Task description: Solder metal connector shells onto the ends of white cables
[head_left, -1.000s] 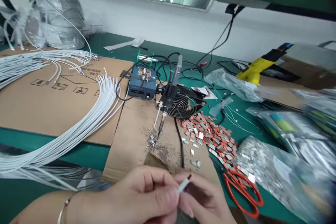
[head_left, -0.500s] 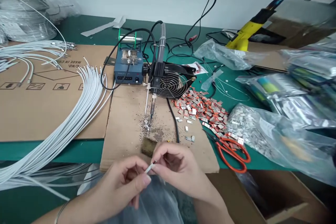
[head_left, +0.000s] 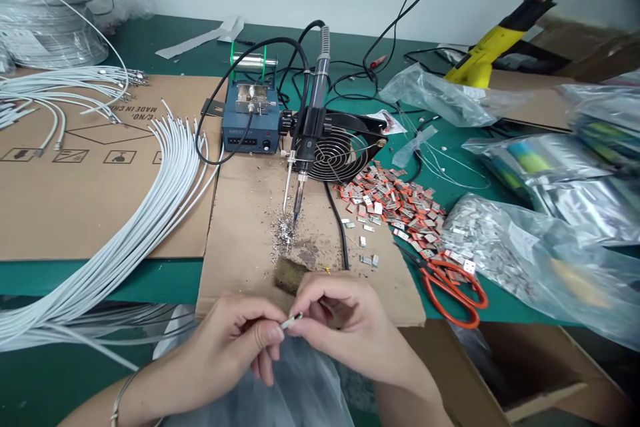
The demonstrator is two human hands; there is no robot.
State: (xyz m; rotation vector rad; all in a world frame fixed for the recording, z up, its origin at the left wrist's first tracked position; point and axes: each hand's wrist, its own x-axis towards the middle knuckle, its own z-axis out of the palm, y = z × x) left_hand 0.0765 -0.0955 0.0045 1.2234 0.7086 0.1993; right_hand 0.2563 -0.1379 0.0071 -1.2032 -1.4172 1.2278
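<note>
Between my hands is the end of a white cable (head_left: 289, 323), with a small dark tip pointing up and right. My left hand (head_left: 245, 337) pinches the cable with thumb and forefinger. My right hand (head_left: 337, 313) closes its thumb and forefinger on the cable end near the tip. Just beyond my right hand lies a brown sponge-like block (head_left: 289, 275) on a cardboard sheet (head_left: 240, 227). Farther back, a soldering iron (head_left: 309, 133) is clamped tip down above scattered solder bits (head_left: 284, 233).
A bundle of white cables (head_left: 145, 213) lies at the left. Behind stand a blue soldering unit (head_left: 251, 127) and a round fan (head_left: 333, 155). To the right are orange-and-silver connectors (head_left: 400, 203), orange-handled scissors (head_left: 453, 290) and a plastic bag of metal parts (head_left: 490, 247).
The view has shifted slightly, so the bench items appear farther right and a little higher. The cable end has turned flatter between my fingers, and its dark tip shows more.
</note>
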